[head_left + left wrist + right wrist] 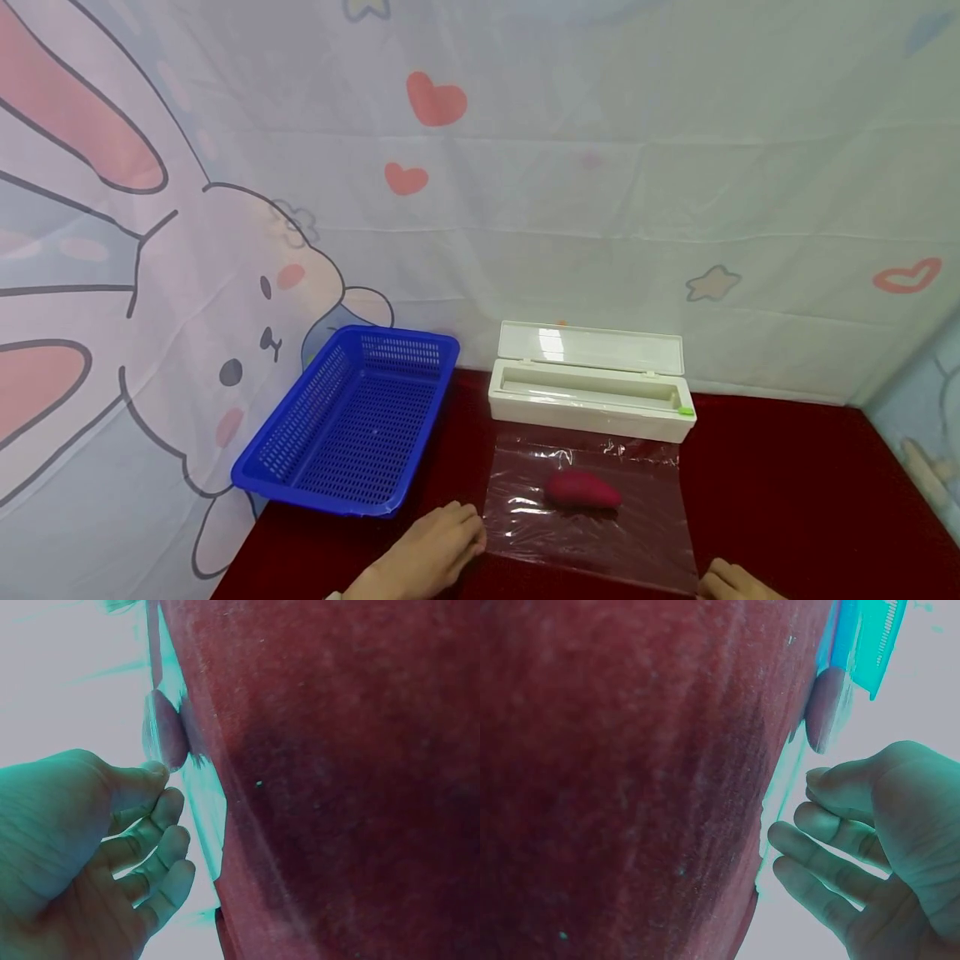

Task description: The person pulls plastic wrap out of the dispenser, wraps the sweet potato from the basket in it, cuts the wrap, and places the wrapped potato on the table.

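Head view: by the left hand, its back upward, clear film is pinched between thumb and forefinger; a pink tapered root is seen mid-film; the film's near-right corner is pinched by the right hand, partly out of frame.

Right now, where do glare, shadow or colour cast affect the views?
Head: glare on the plastic film and white lid; left wrist: blue-green cast over the left hand, background washed out; right wrist: same cast on the right hand, dark shadow on the red cloth.
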A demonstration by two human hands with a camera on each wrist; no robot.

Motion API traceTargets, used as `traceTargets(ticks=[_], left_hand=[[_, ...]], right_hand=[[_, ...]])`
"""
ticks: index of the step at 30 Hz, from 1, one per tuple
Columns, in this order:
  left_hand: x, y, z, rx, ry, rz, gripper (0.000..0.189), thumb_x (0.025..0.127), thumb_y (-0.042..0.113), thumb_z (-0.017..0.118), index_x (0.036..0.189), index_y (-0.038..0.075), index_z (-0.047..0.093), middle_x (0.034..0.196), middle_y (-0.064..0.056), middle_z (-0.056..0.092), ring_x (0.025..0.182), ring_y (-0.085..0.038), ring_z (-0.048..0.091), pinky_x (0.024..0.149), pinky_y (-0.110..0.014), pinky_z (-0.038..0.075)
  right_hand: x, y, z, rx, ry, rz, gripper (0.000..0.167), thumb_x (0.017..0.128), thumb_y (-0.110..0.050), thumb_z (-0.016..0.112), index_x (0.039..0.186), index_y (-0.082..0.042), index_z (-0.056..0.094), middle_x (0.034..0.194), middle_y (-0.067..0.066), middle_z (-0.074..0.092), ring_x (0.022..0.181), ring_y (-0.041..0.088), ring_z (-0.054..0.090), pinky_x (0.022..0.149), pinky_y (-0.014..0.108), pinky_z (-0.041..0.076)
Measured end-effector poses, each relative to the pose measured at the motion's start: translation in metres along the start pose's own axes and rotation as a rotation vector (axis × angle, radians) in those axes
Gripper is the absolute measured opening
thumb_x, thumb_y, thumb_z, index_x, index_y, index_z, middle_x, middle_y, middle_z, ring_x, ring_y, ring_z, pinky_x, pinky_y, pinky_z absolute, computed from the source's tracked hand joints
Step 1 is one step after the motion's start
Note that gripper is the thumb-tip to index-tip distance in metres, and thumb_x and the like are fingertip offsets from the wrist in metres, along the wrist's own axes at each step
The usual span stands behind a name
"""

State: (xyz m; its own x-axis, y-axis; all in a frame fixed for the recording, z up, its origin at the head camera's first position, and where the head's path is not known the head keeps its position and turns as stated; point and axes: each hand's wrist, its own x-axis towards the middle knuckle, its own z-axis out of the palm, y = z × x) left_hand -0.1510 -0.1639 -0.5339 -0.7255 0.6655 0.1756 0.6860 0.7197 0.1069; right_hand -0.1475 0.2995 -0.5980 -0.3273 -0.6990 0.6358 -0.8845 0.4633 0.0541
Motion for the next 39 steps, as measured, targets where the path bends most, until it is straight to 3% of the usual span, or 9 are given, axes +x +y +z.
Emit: traceTargets(ticks=[4, 12, 18, 25, 32, 33, 35, 37, 39], left_hand=[[0.002, 0.001, -0.005, 0.043, 0.037, 0.026, 0.007, 0.105, 0.022, 0.066, 0.098, 0.022, 0.066, 0.094, 0.013, 0.061, 0.086, -0.003, 0.055, 0.079, -0.02, 0.051], [0.006, 0.001, -0.011, 0.075, 0.085, 0.036, 0.007, 0.103, 0.022, 0.068, 0.097, 0.022, 0.066, 0.094, 0.013, 0.061, 0.087, -0.003, 0.055, 0.079, -0.019, 0.049], [0.01, 0.003, -0.016, 0.091, 0.087, 0.008, 0.008, 0.104, 0.023, 0.068, 0.096, 0.023, 0.064, 0.094, 0.013, 0.061, 0.085, -0.004, 0.05, 0.073, -0.016, 0.041], [0.015, 0.003, -0.018, 0.112, 0.148, 0.017, 0.01, 0.103, 0.023, 0.068, 0.095, 0.023, 0.062, 0.093, 0.012, 0.061, 0.086, -0.007, 0.052, 0.073, -0.019, 0.042], [0.019, 0.004, -0.019, 0.124, 0.153, 0.002, 0.013, 0.104, 0.023, 0.066, 0.094, 0.023, 0.059, 0.09, 0.013, 0.055, 0.086, -0.007, 0.05, 0.073, -0.019, 0.042], [0.019, 0.004, -0.02, 0.124, 0.151, -0.001, 0.013, 0.104, 0.022, 0.066, 0.094, 0.023, 0.058, 0.089, 0.013, 0.054, 0.085, -0.007, 0.05, 0.073, -0.019, 0.042], [0.02, 0.004, -0.02, 0.125, 0.147, -0.004, 0.013, 0.104, 0.021, 0.065, 0.094, 0.023, 0.058, 0.089, 0.013, 0.053, 0.085, -0.007, 0.049, 0.073, -0.019, 0.041], [0.021, 0.004, -0.02, 0.121, 0.138, -0.01, 0.013, 0.105, 0.021, 0.065, 0.094, 0.023, 0.058, 0.089, 0.013, 0.053, 0.086, -0.007, 0.049, 0.074, -0.02, 0.042], [0.022, 0.003, -0.021, 0.117, 0.128, -0.018, 0.012, 0.105, 0.02, 0.065, 0.094, 0.023, 0.059, 0.09, 0.014, 0.054, 0.086, -0.006, 0.048, 0.075, -0.02, 0.042]], right_hand=[[0.002, -0.004, -0.002, 0.047, 0.032, 0.117, 0.042, 0.115, -0.043, 0.038, 0.081, -0.027, 0.057, 0.082, -0.021, 0.037, 0.072, -0.014, 0.025, 0.056, 0.004, 0.022], [0.009, 0.001, -0.008, 0.042, 0.052, 0.109, 0.042, 0.115, -0.038, 0.039, 0.081, -0.024, 0.058, 0.084, -0.019, 0.044, 0.073, -0.01, 0.033, 0.06, 0.006, 0.026], [0.012, 0.0, -0.014, 0.028, 0.007, 0.165, 0.046, 0.114, -0.043, 0.034, 0.081, -0.024, 0.059, 0.086, -0.019, 0.048, 0.074, -0.01, 0.038, 0.06, 0.006, 0.029], [0.017, -0.003, -0.022, 0.003, -0.049, 0.265, 0.05, 0.111, -0.048, 0.031, 0.081, -0.024, 0.063, 0.086, -0.019, 0.054, 0.074, -0.01, 0.044, 0.058, 0.008, 0.033], [0.021, -0.004, -0.028, -0.021, -0.063, 0.325, 0.052, 0.11, -0.051, 0.03, 0.08, -0.025, 0.064, 0.084, -0.019, 0.054, 0.072, -0.009, 0.044, 0.056, 0.011, 0.034], [0.021, -0.005, -0.029, -0.028, -0.066, 0.331, 0.048, 0.11, -0.049, 0.035, 0.08, -0.025, 0.064, 0.084, -0.019, 0.054, 0.072, -0.008, 0.045, 0.056, 0.011, 0.035], [0.024, -0.005, -0.031, -0.051, -0.083, 0.352, 0.03, 0.108, -0.035, 0.062, 0.08, -0.025, 0.065, 0.085, -0.019, 0.055, 0.073, -0.008, 0.046, 0.056, 0.012, 0.038], [0.026, -0.007, -0.033, -0.082, -0.119, 0.394, 0.024, 0.094, -0.021, 0.084, 0.08, -0.027, 0.065, 0.085, -0.021, 0.054, 0.073, -0.009, 0.046, 0.056, 0.013, 0.04], [0.03, -0.009, -0.037, -0.095, -0.165, 0.442, 0.037, 0.074, -0.007, 0.095, 0.08, -0.027, 0.065, 0.086, -0.022, 0.054, 0.074, -0.01, 0.046, 0.056, 0.016, 0.042]])
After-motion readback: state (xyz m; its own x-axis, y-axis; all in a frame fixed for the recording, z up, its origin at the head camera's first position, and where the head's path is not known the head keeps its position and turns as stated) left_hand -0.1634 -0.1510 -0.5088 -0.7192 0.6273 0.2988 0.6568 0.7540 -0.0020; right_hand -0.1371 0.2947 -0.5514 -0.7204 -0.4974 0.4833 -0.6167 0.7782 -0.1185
